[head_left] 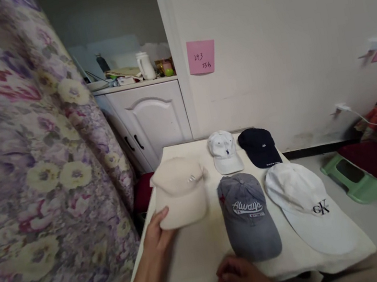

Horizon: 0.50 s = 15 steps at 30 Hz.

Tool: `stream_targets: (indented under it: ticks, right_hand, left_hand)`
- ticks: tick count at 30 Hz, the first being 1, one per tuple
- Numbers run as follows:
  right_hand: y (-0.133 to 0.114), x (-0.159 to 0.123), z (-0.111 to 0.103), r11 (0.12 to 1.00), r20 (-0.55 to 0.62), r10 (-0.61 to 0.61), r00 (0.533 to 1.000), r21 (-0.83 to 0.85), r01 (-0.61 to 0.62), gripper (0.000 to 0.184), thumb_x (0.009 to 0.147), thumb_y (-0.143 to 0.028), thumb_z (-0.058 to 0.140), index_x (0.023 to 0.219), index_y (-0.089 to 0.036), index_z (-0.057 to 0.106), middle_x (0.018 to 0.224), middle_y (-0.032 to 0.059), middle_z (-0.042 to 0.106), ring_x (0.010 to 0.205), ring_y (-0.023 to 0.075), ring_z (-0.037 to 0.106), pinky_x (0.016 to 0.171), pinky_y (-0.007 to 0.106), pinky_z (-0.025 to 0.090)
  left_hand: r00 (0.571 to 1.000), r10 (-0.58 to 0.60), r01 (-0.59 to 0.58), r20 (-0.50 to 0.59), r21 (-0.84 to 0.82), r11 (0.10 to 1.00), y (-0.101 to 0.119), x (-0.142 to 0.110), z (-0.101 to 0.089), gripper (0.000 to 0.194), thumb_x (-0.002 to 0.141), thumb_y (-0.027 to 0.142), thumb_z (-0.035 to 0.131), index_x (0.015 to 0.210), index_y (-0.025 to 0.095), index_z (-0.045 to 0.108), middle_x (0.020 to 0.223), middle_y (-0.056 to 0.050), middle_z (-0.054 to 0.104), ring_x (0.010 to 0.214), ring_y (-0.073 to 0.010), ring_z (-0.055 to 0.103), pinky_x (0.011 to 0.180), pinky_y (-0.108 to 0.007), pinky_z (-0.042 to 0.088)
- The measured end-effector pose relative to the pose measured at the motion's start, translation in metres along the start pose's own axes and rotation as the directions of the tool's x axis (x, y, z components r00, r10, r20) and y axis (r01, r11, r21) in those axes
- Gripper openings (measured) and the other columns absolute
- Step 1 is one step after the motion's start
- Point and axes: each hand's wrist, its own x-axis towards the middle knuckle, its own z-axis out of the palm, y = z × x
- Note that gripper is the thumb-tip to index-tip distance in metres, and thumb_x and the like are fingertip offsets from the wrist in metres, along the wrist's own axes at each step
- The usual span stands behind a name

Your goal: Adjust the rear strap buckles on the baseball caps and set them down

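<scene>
My left hand (159,233) pinches the brim of a beige cap (181,205), thumb on top and fingers underneath. The cap is raised a little at the left side of the table and faces me. My right hand (239,273), blurred, hovers at the table's near edge with loosely curled fingers and nothing visible in it. Just beyond it lies a grey cap (250,222) with "Always" lettering. To the right of that is a white cap (313,206) with CK letters. Behind them sit a small white cap (225,151) with a dark emblem and a navy cap (259,148).
A cream cloth covers the table (196,266). A floral curtain (41,176) hangs close on the left. A white cabinet (154,113) stands behind, with a white jug (145,66) on top. A green stool (360,183) with a dark red seat is at the right.
</scene>
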Motion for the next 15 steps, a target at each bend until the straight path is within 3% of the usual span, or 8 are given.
stream_targets:
  ticks: [4, 7, 12, 15]
  right_hand:
    - [0.001, 0.002, 0.004, 0.997, -0.036, 0.018, 0.999, -0.076, -0.020, 0.031, 0.069, -0.040, 0.070, 0.087, -0.018, 0.057, 0.074, -0.0007, 0.064, 0.061, 0.0164, 0.065, 0.058, 0.026, 0.045]
    - [0.006, 0.005, 0.003, 0.994, -0.040, 0.047, 0.998, -0.101, -0.051, 0.028, 0.069, -0.036, 0.066, 0.088, -0.019, 0.055, 0.074, -0.0006, 0.065, 0.059, 0.0169, 0.066, 0.056, 0.026, 0.044]
    - [0.014, 0.009, -0.001, 0.973, -0.071, 0.020, 0.997, -0.226, -0.036, 0.021, 0.071, -0.028, 0.060, 0.090, -0.019, 0.057, 0.075, 0.0007, 0.067, 0.064, 0.0183, 0.068, 0.056, 0.025, 0.043]
    - [0.013, 0.009, -0.001, 0.971, -0.072, 0.032, 0.997, -0.235, -0.048, 0.021, 0.071, -0.027, 0.059, 0.090, -0.019, 0.056, 0.074, 0.0006, 0.067, 0.062, 0.0177, 0.067, 0.055, 0.025, 0.042]
  left_hand:
    - [0.997, 0.082, -0.082, 0.011, 0.014, 0.997, 0.021, 0.074, 0.018, 0.053, 0.070, 0.009, 0.071, 0.123, 0.011, 0.064, 0.110, -0.013, 0.077, 0.109, -0.0330, 0.069, 0.096, -0.042, 0.058]
    - [0.996, 0.085, -0.084, -0.010, 0.069, 0.994, 0.014, 0.105, 0.011, 0.051, 0.074, 0.006, 0.069, 0.124, 0.010, 0.062, 0.111, -0.015, 0.075, 0.106, -0.0309, 0.070, 0.093, -0.040, 0.059]
    - [0.995, 0.058, -0.040, -0.082, 0.209, 0.977, -0.017, 0.110, -0.024, 0.047, 0.075, 0.003, 0.069, 0.121, 0.012, 0.064, 0.103, -0.013, 0.076, 0.096, -0.0291, 0.073, 0.078, -0.033, 0.063]
    - [0.986, 0.027, 0.009, -0.165, 0.215, 0.977, -0.025, 0.105, -0.039, 0.042, 0.074, 0.002, 0.071, 0.115, 0.014, 0.068, 0.096, -0.010, 0.077, 0.090, -0.0278, 0.074, 0.068, -0.029, 0.063]
